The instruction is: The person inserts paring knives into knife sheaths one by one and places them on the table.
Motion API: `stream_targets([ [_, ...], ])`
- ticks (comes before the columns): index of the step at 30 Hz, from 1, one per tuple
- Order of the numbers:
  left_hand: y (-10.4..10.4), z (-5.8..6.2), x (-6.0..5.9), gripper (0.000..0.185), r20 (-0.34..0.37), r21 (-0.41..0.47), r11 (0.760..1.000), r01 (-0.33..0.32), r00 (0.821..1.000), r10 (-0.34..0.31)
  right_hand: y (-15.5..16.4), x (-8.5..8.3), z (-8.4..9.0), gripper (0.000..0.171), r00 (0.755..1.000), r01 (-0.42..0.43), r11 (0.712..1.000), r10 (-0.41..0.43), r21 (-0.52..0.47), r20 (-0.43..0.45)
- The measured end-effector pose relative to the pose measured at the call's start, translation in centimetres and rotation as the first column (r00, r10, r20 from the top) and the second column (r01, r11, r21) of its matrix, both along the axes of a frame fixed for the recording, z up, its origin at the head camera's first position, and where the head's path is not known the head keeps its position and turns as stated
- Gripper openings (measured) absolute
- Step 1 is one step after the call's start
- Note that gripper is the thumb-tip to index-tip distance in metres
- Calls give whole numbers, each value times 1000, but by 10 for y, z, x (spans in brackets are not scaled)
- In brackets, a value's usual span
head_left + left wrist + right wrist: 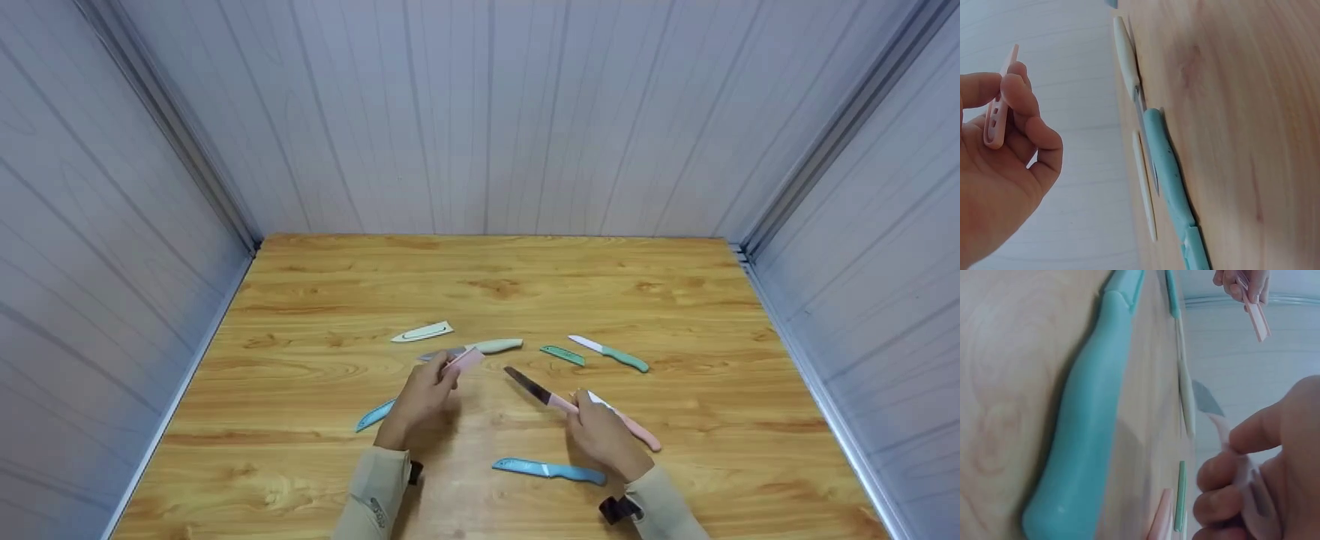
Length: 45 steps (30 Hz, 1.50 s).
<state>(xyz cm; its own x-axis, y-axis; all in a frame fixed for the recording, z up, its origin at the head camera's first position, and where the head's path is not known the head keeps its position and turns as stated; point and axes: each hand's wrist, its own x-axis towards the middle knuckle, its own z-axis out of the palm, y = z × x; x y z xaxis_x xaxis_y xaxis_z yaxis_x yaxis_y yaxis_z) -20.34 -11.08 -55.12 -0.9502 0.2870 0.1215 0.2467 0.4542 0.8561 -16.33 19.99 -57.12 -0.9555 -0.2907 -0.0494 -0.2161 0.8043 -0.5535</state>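
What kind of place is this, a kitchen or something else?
Probably a recording booth, not a kitchen: plain grey panel walls enclose a bare wooden table holding only small coloured knives and blade sheaths.

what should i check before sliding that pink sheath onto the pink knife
1. Left hand pinches the pink sheath: ok.
2. Right hand grips the pink knife by its handle, away from the blade: ok.
3. Blade tip points toward the sheath: ok.
4. Sheath opening faces the blade: cannot tell.
5. Sheath and blade are lined up: not ok, a gap remains and they sit at an angle.
6. Blue knife on the table lies close under the right wrist: not ok.
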Motion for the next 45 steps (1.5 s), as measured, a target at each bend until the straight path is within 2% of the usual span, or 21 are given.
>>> stream_targets([
  [6, 3, 6, 0, 18, 27, 54, 998, 12, 1000, -13, 9, 1, 12, 17, 995, 97, 990, -96, -106, 14],
  [10, 8, 33, 10, 18, 67, 99, 995, 30, 997, -36, 18, -1, 22, 24, 988, 148, 977, -152, -155, -11],
  [13, 12, 52, 17, 18, 91, 140, 989, 51, 994, -64, 24, -3, 30, 26, 984, 155, 972, -169, -177, -64],
  [19, 16, 55, 15, 16, 91, 178, 980, 87, 990, -104, 32, -4, 43, 27, 967, 136, 964, -179, -229, -179],
  [23, 18, 57, 16, 15, 73, 176, 978, 112, 989, -127, 34, -4, 47, 30, 961, 113, 967, -164, -228, -222],
  [30, 21, 57, 16, 15, 51, 190, 968, 161, 983, -174, 36, -3, 48, 33, 957, 93, 973, -146, -212, -252],
  [45, 22, 57, 17, 17, 43, 155, 970, 189, 979, -198, 36, -3, 49, 29, 958, 33, 974, -95, -224, -271],
])
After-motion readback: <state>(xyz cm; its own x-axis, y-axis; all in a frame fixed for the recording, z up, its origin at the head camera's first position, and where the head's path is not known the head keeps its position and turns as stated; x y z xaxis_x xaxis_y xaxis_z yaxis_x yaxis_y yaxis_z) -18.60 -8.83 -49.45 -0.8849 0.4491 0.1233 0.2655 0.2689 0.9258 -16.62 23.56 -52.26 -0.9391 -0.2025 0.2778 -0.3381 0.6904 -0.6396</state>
